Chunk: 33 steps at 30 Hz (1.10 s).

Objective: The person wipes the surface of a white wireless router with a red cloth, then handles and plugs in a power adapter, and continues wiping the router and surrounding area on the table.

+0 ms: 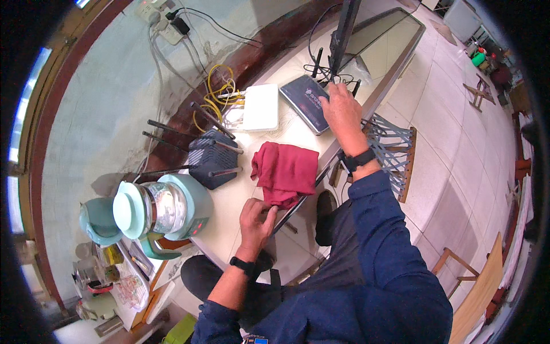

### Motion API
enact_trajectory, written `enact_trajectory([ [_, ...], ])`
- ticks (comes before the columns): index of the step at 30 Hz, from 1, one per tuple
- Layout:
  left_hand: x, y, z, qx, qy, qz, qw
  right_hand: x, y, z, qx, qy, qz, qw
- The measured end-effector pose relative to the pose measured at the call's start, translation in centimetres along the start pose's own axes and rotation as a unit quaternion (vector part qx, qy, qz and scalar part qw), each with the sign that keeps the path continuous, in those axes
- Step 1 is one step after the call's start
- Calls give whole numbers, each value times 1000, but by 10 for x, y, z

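A folded dark red cloth lies near the front edge of the white table. My left hand is at the cloth's near corner, fingertips touching it; whether they pinch the fabric is unclear. Farther along the table, my right hand reaches over the right end of a flat black box that bears writing. The thumb is on its top, and the other fingers extend to its far edge, where their grip is hidden. A white router sits left of the box.
A black router with several antennas stands left of the cloth. Beside it, a pale green electric kettle has a lit red display. Yellow cables tangle by the wall. A dark screen rises at the far end. A folding stool stands right.
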<state>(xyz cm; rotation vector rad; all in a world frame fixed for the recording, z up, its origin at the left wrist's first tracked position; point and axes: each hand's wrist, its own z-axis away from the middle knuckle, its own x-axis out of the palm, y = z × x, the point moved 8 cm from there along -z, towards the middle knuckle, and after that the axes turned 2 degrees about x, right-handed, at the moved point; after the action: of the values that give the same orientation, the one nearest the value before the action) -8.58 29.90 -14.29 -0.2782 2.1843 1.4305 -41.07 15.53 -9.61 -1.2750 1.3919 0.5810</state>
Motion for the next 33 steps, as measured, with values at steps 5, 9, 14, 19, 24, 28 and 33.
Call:
enact_trajectory([
  [5,1,1,-1,1,2,4,1000,0,-22,18,-83,34,-84,992],
  [9,0,0,1,1,0,-1,1000,20,-28,28,-129,-46,-169,976],
  [14,2,-2,1,7,2,-2,1000,31,-24,39,-149,-19,-17,989],
  [19,1,-2,1,7,8,-8,1000,31,3,25,-132,-27,5,991],
  [24,1,0,0,9,9,-6,1000,22,28,20,-152,-17,6,988],
  [28,0,0,0,6,7,-4,1000,14,38,18,-107,14,9,994],
  [33,1,0,0,5,13,0,1000,22,33,16,-70,35,35,996],
])
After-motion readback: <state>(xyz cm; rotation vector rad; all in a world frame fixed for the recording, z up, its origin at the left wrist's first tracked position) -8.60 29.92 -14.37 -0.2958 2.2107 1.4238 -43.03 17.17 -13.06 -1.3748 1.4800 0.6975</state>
